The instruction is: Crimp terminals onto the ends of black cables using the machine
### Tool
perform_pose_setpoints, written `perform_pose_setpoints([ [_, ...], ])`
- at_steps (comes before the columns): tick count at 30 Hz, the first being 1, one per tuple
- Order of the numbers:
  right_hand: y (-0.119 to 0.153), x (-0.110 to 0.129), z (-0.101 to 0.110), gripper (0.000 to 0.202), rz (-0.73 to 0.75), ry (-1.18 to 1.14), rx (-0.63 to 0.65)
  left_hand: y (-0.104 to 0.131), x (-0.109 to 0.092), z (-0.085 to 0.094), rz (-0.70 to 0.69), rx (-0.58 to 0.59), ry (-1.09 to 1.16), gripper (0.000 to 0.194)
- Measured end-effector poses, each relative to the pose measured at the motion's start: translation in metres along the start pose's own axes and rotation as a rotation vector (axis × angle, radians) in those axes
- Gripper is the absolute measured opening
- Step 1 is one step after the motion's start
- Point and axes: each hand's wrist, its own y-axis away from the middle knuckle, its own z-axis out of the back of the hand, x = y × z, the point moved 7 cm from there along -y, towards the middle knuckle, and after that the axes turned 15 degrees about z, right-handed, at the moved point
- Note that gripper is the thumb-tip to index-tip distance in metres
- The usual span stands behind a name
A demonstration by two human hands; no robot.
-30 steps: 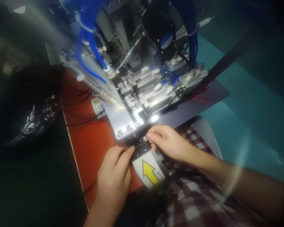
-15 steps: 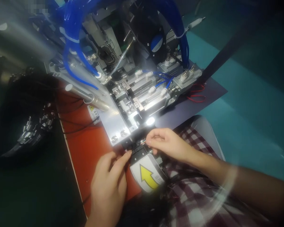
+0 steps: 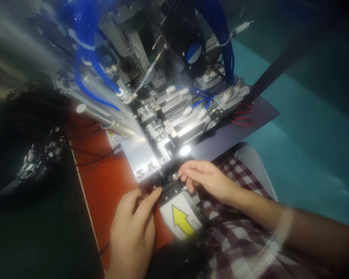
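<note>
My right hand (image 3: 206,179) pinches a small thin piece (image 3: 177,176) at its fingertips. It looks like a short bundle of fine wires, too small to make out fully. Its tip lies at the black fixture (image 3: 171,190) on the machine's front edge. On the fixture's left side, thumb and forefinger of my left hand (image 3: 135,226) are closed together; whatever they hold is hidden or too small to name. Below the fixture is a white label (image 3: 168,213) with a yellow arrow.
Just beyond my hands stands a machine with a metal plate (image 3: 138,151), white-fitted air cylinders (image 3: 189,124) and blue hoses (image 3: 90,69). A metal post (image 3: 104,120) rises at left from the orange-red base (image 3: 95,201). Shiny small metal parts (image 3: 37,159) lie in a dark heap further left.
Both hands keep nearly the same place at the fixture. My right-hand fingers have shifted slightly, and the view has moved a little.
</note>
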Motion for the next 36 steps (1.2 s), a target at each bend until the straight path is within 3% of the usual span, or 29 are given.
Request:
perform_pose_setpoints([
  [9,-0.0004,0.0043,-0.0025,0.008,-0.017,0.066,-0.039,0.0004,-0.0002,0.0005,-0.010,-0.012,0.002,0.029],
  [16,0.0034,0.0013,-0.0006,0.005,0.092,0.191,-0.067,-0.0006,-0.0049,0.0052,-0.009,-0.081,0.003,0.026],
  [26,0.0021,0.0015,-0.0004,0.005,0.065,0.168,-0.077,-0.0008,-0.0050,0.0082,-0.006,-0.102,0.031,0.020],
  [33,0.0041,0.0040,-0.0008,0.007,0.242,0.303,-0.081,-0.0029,-0.0073,0.0099,-0.031,-0.109,0.049,0.021],
  [36,0.0046,0.0008,-0.0007,0.008,0.196,0.232,-0.098,-0.0039,-0.0079,0.0098,-0.027,-0.104,0.047,0.021],
])
